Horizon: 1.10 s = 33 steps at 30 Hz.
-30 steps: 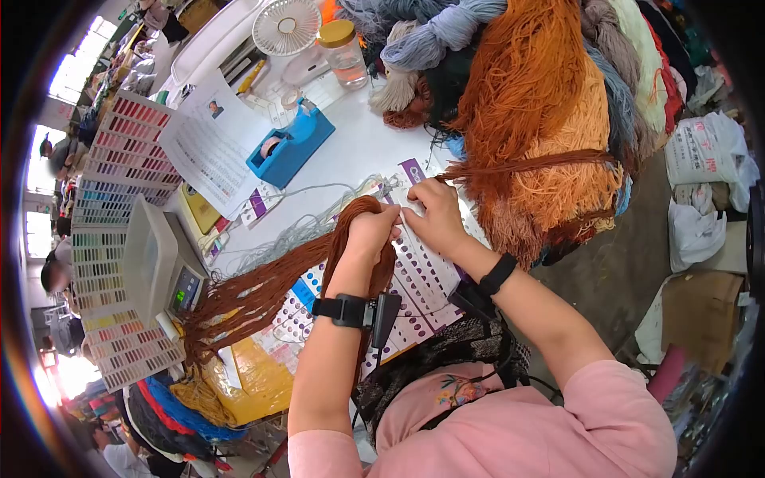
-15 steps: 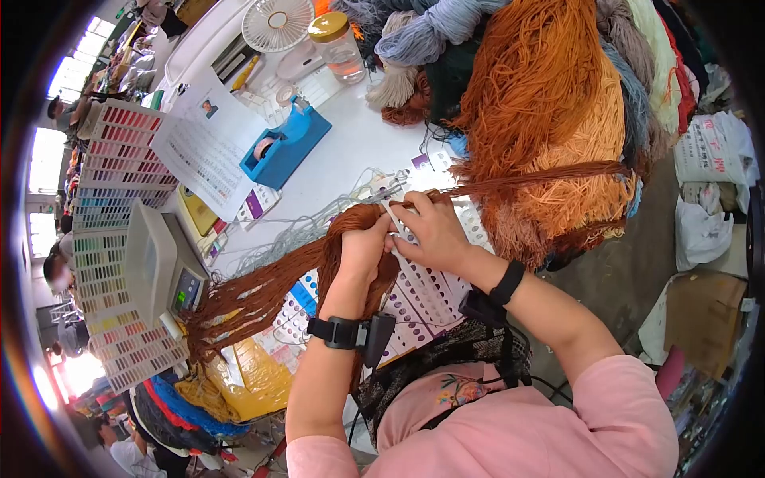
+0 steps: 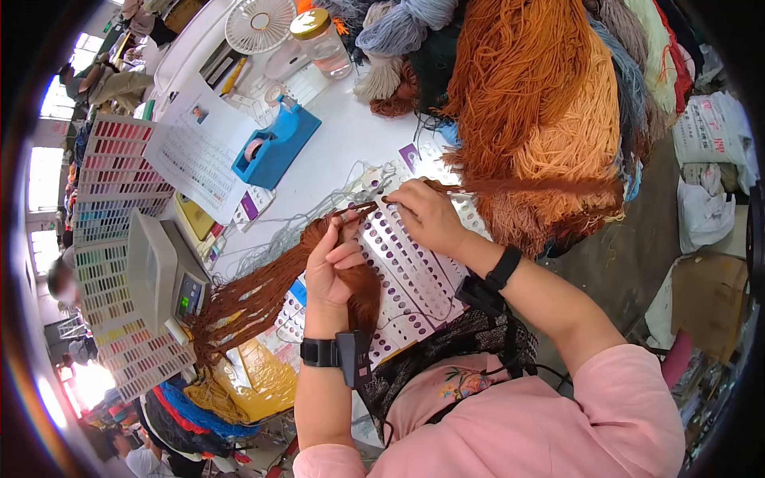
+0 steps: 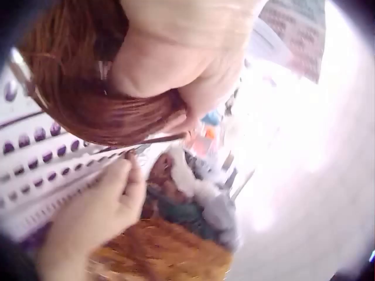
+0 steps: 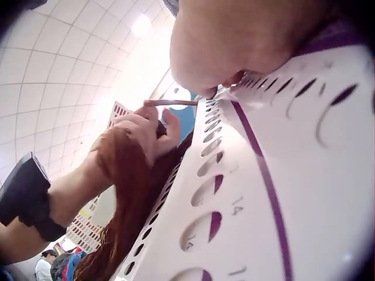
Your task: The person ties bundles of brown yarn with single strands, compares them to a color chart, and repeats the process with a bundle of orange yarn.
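Note:
A thick hank of reddish-brown thread [image 3: 362,291] hangs around my left hand [image 3: 328,259] in the head view. A thin brown strand [image 3: 358,209] runs from the left fingertips to my right hand [image 3: 430,217], whose fingers pinch it at the top edge of a white card with rows of holes [image 3: 398,267]. In the right wrist view the strand [image 5: 181,102] spans from the left hand [image 5: 135,132] to the card edge, under the right hand [image 5: 240,41]. The left wrist view shows the hank [image 4: 111,120] looped below the left palm.
A blue tape dispenser [image 3: 276,142], a printed sheet [image 3: 199,143] and a jar [image 3: 322,44] lie beyond the hands. A scale [image 3: 159,263] and colour chart [image 3: 119,255] stand left. Orange thread bundles [image 3: 522,72] pile up at the right; pale tangled thread [image 3: 299,211] lies beside the hank.
The left hand has drawn away from the right, leftwards and down, with its palm turned up more. A strand is now stretched between the hands, and the head view has shifted slightly.

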Tool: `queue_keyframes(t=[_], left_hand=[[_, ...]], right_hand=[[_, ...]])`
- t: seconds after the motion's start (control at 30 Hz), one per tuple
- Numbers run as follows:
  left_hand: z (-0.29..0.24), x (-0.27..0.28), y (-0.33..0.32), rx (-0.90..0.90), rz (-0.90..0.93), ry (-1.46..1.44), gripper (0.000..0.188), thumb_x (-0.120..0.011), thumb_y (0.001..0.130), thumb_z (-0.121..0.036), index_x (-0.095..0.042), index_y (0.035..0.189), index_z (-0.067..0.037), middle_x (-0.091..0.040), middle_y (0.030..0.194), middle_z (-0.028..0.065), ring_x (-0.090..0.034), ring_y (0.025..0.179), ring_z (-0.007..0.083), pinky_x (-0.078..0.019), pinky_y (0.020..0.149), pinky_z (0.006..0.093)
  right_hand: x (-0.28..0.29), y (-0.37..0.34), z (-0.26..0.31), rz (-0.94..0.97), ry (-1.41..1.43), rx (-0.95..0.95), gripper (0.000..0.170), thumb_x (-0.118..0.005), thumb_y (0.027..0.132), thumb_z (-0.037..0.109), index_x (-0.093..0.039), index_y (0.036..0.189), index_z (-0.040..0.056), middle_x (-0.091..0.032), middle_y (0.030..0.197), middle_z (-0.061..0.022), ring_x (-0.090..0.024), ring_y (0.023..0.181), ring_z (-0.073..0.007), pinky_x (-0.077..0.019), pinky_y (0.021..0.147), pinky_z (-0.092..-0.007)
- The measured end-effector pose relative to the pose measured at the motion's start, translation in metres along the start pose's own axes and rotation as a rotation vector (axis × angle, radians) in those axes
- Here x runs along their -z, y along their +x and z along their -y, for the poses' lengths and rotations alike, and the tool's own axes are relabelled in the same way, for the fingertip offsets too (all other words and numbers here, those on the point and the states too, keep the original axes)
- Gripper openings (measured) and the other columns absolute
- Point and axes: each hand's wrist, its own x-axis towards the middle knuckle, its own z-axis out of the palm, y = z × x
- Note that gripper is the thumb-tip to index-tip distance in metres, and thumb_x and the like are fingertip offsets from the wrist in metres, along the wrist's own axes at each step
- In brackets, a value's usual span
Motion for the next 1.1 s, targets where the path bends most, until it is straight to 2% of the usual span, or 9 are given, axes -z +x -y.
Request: queue_keyframes(t=[0.07,0.2,0.3,0.4,0.47,0.73,0.87,0.93,1.1], left_hand=[[-0.004,0.002,0.003,0.098,0.185,0.011,0.016,-0.037,0.088,-0.012,-0.049,0.097,-0.005,-0.053,0.080,0.0024,-0.033,0.040,-0.0002,-0.0266,0.038,0.0132],[0.020,-0.009,0.031,0.127,-0.187,1.086,0.016,-0.054,0.077,-0.010,-0.054,0.090,-0.002,-0.050,0.062,0.0002,-0.042,0.046,0.0068,-0.0323,0.042,0.0185],[0.019,-0.014,0.020,-0.100,-0.307,1.265,0.009,-0.056,0.076,-0.013,-0.055,0.076,-0.004,-0.049,0.058,-0.0006,-0.042,0.045,0.0068,-0.0287,0.039,0.0181],[-0.028,-0.005,-0.014,0.055,-0.322,0.996,0.017,-0.052,0.079,-0.018,-0.053,0.090,-0.005,-0.054,0.069,0.0039,-0.039,0.043,0.0064,-0.0263,0.037,0.0165],[-0.065,0.009,-0.042,0.081,-0.363,0.768,0.016,-0.050,0.082,-0.023,-0.047,0.074,-0.009,-0.048,0.062,0.0031,-0.034,0.041,0.0067,-0.0230,0.035,0.0168],[-0.260,0.108,-0.187,-0.582,-0.280,0.043,0.010,-0.041,0.086,-0.011,-0.048,0.084,-0.004,-0.049,0.069,0.0014,-0.039,0.047,0.0023,-0.0324,0.039,0.0146],[-0.223,0.081,-0.268,-0.910,-0.681,0.676,0.025,-0.039,0.087,-0.010,-0.047,0.108,0.001,-0.042,0.061,-0.0054,-0.032,0.042,-0.0005,-0.0269,0.035,0.0124],[-0.194,0.072,-0.298,-0.684,-0.427,0.367,0.028,-0.038,0.088,-0.016,-0.044,0.109,0.001,-0.047,0.061,-0.0047,-0.031,0.038,-0.0001,-0.0245,0.033,0.0130],[-0.066,0.044,-0.278,-0.499,-0.424,0.271,0.011,-0.050,0.080,-0.011,-0.053,0.085,-0.001,-0.051,0.059,0.0013,-0.033,0.036,0.0014,-0.0281,0.032,0.0156]], right_hand=[[0.000,0.000,-0.002,-0.024,0.071,-0.002,0.014,-0.048,0.071,0.002,-0.054,0.084,0.0055,-0.052,0.082,-0.0098,-0.052,0.073,-0.0280,-0.0427,0.064,-0.0346],[0.001,0.000,-0.006,-0.061,0.137,0.001,0.017,-0.047,0.071,0.000,-0.054,0.086,0.0050,-0.052,0.082,-0.0104,-0.052,0.074,-0.0284,-0.0429,0.063,-0.0347],[0.004,0.000,0.005,0.050,-0.065,-0.042,0.029,-0.058,0.067,0.014,-0.054,0.095,0.0062,-0.046,0.088,-0.0096,-0.050,0.079,-0.0243,-0.0419,0.066,-0.0325],[0.002,0.000,0.009,0.138,-0.167,-0.095,0.036,-0.062,0.064,0.023,-0.054,0.096,0.0070,-0.043,0.089,-0.0098,-0.049,0.082,-0.0245,-0.0408,0.068,-0.0338],[0.000,0.000,0.009,0.186,-0.136,-0.180,0.037,-0.062,0.063,0.025,-0.055,0.095,0.0069,-0.042,0.090,-0.0094,-0.047,0.083,-0.0241,-0.0390,0.072,-0.0342],[-0.001,0.000,0.009,0.103,-0.298,-0.007,0.034,-0.063,0.063,0.024,-0.057,0.093,0.0089,-0.043,0.086,-0.0069,-0.041,0.086,-0.0220,-0.0311,0.076,-0.0326],[0.001,0.001,0.013,0.110,-0.345,0.022,0.034,-0.061,0.066,0.026,-0.057,0.094,0.0073,-0.043,0.086,-0.0078,-0.041,0.086,-0.0223,-0.0302,0.078,-0.0335],[0.003,0.001,0.017,0.117,-0.365,0.021,0.036,-0.060,0.067,0.027,-0.056,0.096,0.0068,-0.044,0.087,-0.0085,-0.041,0.088,-0.0230,-0.0300,0.079,-0.0334],[-0.004,-0.004,0.005,0.058,-0.273,0.099,0.045,-0.062,0.063,0.023,-0.050,0.104,0.0057,-0.045,0.096,-0.0126,-0.042,0.094,-0.0288,-0.0323,0.080,-0.0372]])
